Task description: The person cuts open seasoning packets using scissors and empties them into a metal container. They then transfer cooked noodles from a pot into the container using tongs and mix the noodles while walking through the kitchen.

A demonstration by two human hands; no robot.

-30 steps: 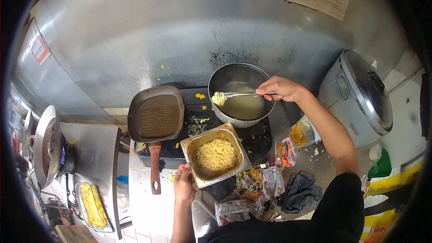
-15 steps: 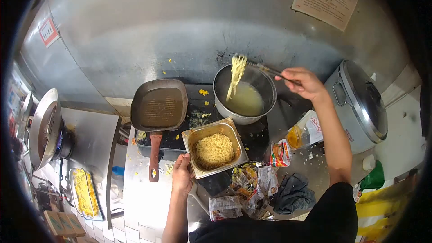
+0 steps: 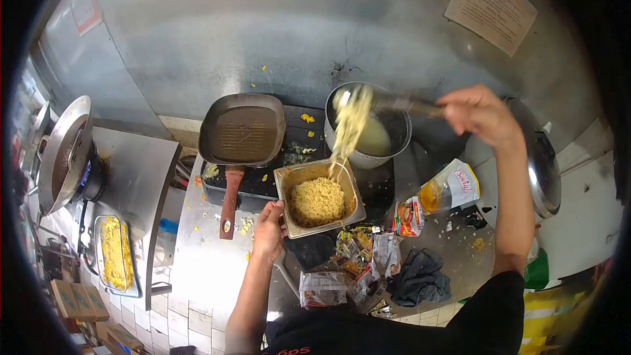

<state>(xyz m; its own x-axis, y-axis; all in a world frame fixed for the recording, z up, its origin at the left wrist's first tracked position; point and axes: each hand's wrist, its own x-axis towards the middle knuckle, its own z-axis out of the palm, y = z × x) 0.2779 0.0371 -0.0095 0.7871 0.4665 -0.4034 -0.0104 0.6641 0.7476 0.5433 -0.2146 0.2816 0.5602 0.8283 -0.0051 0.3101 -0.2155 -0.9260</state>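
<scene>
My left hand (image 3: 268,231) is closed on the left rim of a square metal pan (image 3: 294,223), which holds a mound of cooked noodles (image 3: 317,200). My right hand (image 3: 483,117) grips tongs (image 3: 411,104), blurred by motion. From their tip hangs a bunch of noodles (image 3: 353,121), its lower strands reaching the pan's far rim. Behind it stands a deep pot (image 3: 402,144) with cloudy liquid inside; the hanging noodles cover part of its left side.
Left of the pan sits a square grill pan (image 3: 241,129) with a wooden handle. Torn wrappers (image 3: 368,256), a dark cloth (image 3: 422,277) and a pouch of yellow liquid (image 3: 450,187) lie nearby. A lidded pot (image 3: 542,158) stands right; a wok (image 3: 69,158) is over a flame far left.
The tongs and hanging noodles have come lower and nearer, from above the pot to the metal pan's far edge. My left hand still holds the pan. The camera view has shifted.
</scene>
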